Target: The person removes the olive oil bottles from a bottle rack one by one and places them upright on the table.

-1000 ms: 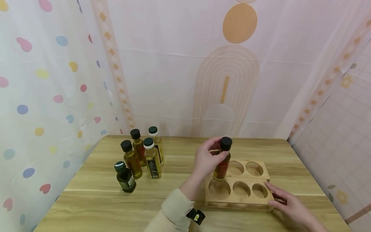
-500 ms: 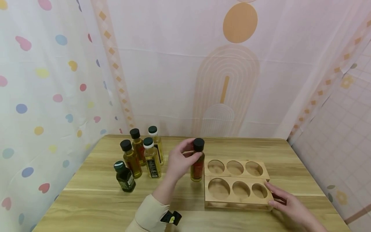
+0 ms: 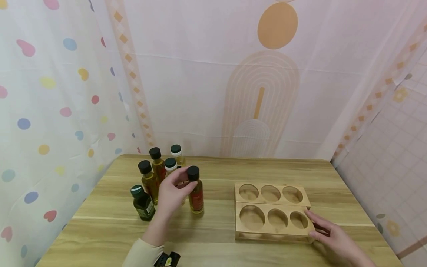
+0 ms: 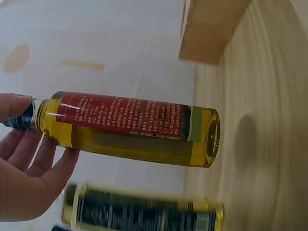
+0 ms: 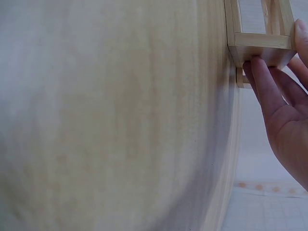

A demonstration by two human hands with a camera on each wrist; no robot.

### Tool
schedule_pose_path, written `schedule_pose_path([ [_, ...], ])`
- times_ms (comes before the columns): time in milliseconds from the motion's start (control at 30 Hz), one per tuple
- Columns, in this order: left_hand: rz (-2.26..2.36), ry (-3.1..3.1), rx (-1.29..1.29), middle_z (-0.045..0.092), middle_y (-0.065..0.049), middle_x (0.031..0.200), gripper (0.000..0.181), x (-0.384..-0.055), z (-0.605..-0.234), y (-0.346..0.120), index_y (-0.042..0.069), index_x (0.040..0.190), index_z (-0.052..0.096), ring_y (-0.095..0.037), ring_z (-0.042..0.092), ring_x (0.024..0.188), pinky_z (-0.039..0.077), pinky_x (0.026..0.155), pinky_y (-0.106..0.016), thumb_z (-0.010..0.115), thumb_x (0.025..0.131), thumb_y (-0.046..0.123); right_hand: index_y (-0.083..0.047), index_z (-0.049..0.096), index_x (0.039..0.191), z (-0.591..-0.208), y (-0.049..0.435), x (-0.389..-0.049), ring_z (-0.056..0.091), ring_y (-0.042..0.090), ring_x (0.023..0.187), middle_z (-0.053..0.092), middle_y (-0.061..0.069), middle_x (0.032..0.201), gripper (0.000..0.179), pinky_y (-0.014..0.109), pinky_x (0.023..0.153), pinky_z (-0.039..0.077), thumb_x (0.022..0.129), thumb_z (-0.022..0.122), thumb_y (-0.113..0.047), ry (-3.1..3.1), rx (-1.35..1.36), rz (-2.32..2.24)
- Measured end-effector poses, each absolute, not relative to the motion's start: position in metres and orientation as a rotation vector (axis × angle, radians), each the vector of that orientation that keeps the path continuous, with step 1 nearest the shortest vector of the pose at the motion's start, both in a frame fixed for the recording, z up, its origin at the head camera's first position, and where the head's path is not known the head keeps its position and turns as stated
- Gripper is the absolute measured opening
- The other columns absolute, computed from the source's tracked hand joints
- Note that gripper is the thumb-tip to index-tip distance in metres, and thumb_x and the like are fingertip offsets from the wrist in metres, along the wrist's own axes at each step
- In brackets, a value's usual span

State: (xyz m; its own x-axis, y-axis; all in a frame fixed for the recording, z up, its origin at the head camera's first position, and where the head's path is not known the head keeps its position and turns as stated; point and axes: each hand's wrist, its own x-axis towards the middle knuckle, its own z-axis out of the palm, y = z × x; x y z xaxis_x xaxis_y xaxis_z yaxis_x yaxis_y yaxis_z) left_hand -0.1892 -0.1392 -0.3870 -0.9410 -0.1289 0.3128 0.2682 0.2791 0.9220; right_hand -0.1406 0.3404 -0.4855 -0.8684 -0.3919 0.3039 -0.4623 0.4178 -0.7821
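Observation:
My left hand (image 3: 171, 194) holds an oil bottle (image 3: 197, 198) by its neck, just under the black cap. The bottle is upright, with a red label and yellow oil inside; in the left wrist view the bottle (image 4: 130, 118) hangs a little above the table over its shadow. At the right, my right hand (image 3: 333, 237) holds the near right end of a two-tier wooden rack (image 3: 273, 203) with round holes. From the right wrist, fingers (image 5: 267, 84) touch the end of the rack (image 5: 262, 41), and the thumb lies at its other edge.
On the table's left stand a dark green bottle (image 3: 144, 207), two black-capped oil bottles (image 3: 151, 183) (image 3: 159, 167) and two white-necked, green-capped bottles (image 3: 171, 165) (image 3: 180, 159), one partly behind my left hand. Curtains (image 3: 200, 92) enclose the wooden table (image 3: 213, 252).
My left hand has carried the red-labelled oil bottle leftward, from above the rack to beside the other bottles. The right hand and the rack have stayed in place.

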Motion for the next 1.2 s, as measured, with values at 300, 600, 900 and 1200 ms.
schedule_pose_path([
  [300, -1.622, -2.262, -0.027, 0.070, -0.014, 0.107, 0.043, -0.177, -0.392, -0.176, 0.007, 0.125, 0.067, -0.009, 0.063, 0.094, 0.051, 0.084, -0.019, 0.080, 0.084, 0.006, -0.013, 0.046, 0.149, -0.486, 0.341, -0.141, 0.050, -0.006, 0.116, 0.043, -0.009, 0.149, 0.064, 0.013, 0.085, 0.049, 0.091, 0.066, 0.004, -2.567, 0.818, 1.441],
  [600, -1.585, -2.264, 0.081, 0.067, -0.014, 0.114, 0.044, -0.173, -0.401, -0.193, 0.008, 0.127, 0.065, -0.002, 0.061, 0.095, 0.050, 0.083, -0.013, 0.079, 0.085, 0.009, -0.009, 0.045, 0.149, -0.484, 0.341, -0.141, 0.050, -0.006, 0.116, 0.040, -0.017, 0.146, 0.062, 0.014, 0.085, 0.049, 0.091, 0.066, 0.002, -2.595, 0.809, 1.422],
  [900, -1.611, -2.249, 0.073, 0.066, -0.014, 0.116, 0.044, -0.171, -0.405, -0.197, 0.008, 0.128, 0.065, -0.001, 0.060, 0.096, 0.050, 0.083, -0.012, 0.078, 0.086, 0.008, -0.014, 0.047, 0.148, -0.485, 0.341, -0.140, 0.051, -0.005, 0.115, 0.043, -0.008, 0.148, 0.063, 0.014, 0.085, 0.049, 0.091, 0.067, 0.002, -2.584, 0.791, 1.411],
  [1200, -1.592, -2.231, 0.020, 0.065, -0.016, 0.116, 0.045, -0.170, -0.410, -0.203, 0.005, 0.128, 0.062, 0.000, 0.060, 0.095, 0.050, 0.082, -0.013, 0.077, 0.086, 0.005, -0.012, 0.046, 0.149, -0.485, 0.340, -0.141, 0.051, -0.005, 0.116, 0.041, -0.007, 0.149, 0.062, 0.014, 0.085, 0.049, 0.091, 0.066, 0.002, -2.585, 0.804, 1.431],
])
